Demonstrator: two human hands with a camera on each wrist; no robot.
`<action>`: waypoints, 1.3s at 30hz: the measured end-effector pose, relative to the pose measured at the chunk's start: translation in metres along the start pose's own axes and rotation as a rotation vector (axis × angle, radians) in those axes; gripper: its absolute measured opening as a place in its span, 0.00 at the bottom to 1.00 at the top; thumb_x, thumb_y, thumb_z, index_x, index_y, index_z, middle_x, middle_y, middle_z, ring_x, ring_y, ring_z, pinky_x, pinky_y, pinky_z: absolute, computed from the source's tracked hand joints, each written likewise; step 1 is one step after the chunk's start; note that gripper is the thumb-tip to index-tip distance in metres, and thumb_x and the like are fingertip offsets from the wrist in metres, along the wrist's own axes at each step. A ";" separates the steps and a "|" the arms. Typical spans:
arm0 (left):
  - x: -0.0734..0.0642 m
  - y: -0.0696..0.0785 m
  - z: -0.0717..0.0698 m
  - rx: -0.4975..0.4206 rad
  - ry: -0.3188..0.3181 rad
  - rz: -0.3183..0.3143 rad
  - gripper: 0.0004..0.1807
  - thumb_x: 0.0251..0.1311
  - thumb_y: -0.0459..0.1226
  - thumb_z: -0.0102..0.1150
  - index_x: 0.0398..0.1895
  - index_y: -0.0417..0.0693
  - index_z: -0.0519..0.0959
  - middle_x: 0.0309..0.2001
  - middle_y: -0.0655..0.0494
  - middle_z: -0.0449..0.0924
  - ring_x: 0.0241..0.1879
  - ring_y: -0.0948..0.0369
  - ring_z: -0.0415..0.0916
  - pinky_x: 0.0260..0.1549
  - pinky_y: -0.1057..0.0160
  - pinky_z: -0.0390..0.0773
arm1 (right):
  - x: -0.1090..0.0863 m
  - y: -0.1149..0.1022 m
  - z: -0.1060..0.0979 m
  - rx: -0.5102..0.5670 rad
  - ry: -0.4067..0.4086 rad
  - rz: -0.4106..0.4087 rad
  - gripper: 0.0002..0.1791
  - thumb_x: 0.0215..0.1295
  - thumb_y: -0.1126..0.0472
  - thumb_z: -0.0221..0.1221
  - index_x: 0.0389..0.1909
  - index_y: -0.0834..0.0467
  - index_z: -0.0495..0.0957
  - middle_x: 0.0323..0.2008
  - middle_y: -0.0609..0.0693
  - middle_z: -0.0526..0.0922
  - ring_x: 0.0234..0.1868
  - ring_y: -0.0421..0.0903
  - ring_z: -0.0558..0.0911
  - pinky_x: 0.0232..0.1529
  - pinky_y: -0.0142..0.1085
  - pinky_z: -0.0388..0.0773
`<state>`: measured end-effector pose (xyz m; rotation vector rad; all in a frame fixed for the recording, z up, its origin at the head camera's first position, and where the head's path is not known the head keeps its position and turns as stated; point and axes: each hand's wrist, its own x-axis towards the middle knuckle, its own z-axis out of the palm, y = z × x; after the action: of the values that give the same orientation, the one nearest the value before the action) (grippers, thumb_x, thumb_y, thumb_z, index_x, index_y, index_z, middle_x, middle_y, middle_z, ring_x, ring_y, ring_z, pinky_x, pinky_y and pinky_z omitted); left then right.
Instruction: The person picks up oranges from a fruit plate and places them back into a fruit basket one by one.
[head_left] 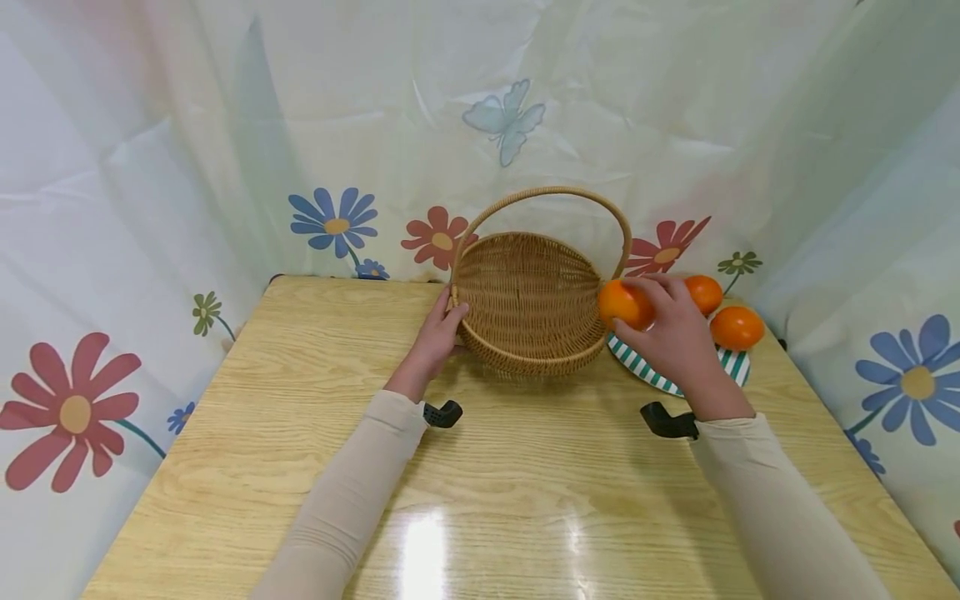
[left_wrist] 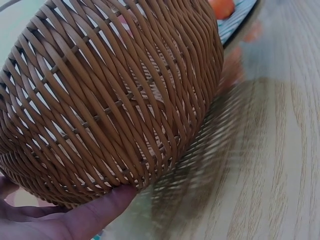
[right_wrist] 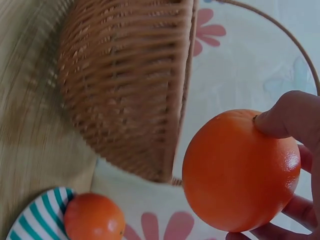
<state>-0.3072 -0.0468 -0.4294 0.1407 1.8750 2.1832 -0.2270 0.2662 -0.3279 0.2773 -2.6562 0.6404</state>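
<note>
A brown wicker basket (head_left: pixel 525 333) with a tall arched handle (head_left: pixel 551 191) stands at the back of the table, its opening tipped toward me. My left hand (head_left: pixel 437 335) grips its left end, thumb over the rim; in the left wrist view, fingers (left_wrist: pixel 107 205) lie against the underside of the weave. In my right hand (head_left: pixel 678 337) is an orange (head_left: pixel 624 305), pinched between thumb and fingers right at the basket's right rim. The right wrist view shows this orange (right_wrist: pixel 235 170) outside the weave, with the thumb (right_wrist: pixel 282 117) near its stem end.
Right of the basket lies a plate with teal and white stripes (head_left: pixel 645 367), partly hidden by my right hand. Two more oranges, one behind (head_left: pixel 705 294) and one nearer orange (head_left: pixel 737 328), sit on it. A flowered curtain (head_left: pixel 337 125) hangs behind the wooden table (head_left: pixel 525 483).
</note>
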 end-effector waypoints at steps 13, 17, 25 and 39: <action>0.000 -0.002 0.002 0.003 0.000 0.019 0.31 0.75 0.47 0.41 0.74 0.85 0.44 0.76 0.48 0.50 0.69 0.42 0.60 0.55 0.36 0.73 | 0.009 -0.019 0.021 0.032 -0.027 -0.100 0.26 0.59 0.60 0.65 0.59 0.57 0.74 0.60 0.63 0.67 0.53 0.64 0.73 0.49 0.60 0.76; 0.000 -0.001 0.002 0.003 0.003 0.011 0.31 0.75 0.49 0.42 0.73 0.85 0.44 0.76 0.48 0.51 0.69 0.42 0.61 0.55 0.36 0.72 | 0.011 -0.019 0.027 0.030 -0.048 -0.104 0.27 0.58 0.59 0.65 0.60 0.57 0.73 0.61 0.63 0.67 0.52 0.64 0.74 0.49 0.60 0.77; -0.004 0.004 0.001 -0.009 -0.038 0.008 0.33 0.75 0.47 0.39 0.76 0.79 0.39 0.77 0.45 0.46 0.70 0.41 0.59 0.56 0.35 0.70 | 0.014 -0.016 0.041 0.037 -0.072 -0.131 0.27 0.58 0.58 0.67 0.59 0.55 0.74 0.58 0.61 0.69 0.51 0.62 0.74 0.48 0.59 0.76; -0.001 -0.001 0.001 -0.013 0.014 0.010 0.32 0.75 0.46 0.41 0.74 0.83 0.43 0.76 0.48 0.50 0.68 0.43 0.64 0.54 0.36 0.73 | 0.026 -0.026 0.055 -0.017 -0.246 -0.094 0.27 0.58 0.54 0.66 0.58 0.55 0.74 0.60 0.61 0.69 0.51 0.63 0.75 0.50 0.58 0.76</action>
<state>-0.3058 -0.0456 -0.4297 0.1329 1.8717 2.2083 -0.2609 0.2155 -0.3517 0.5029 -2.8587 0.5861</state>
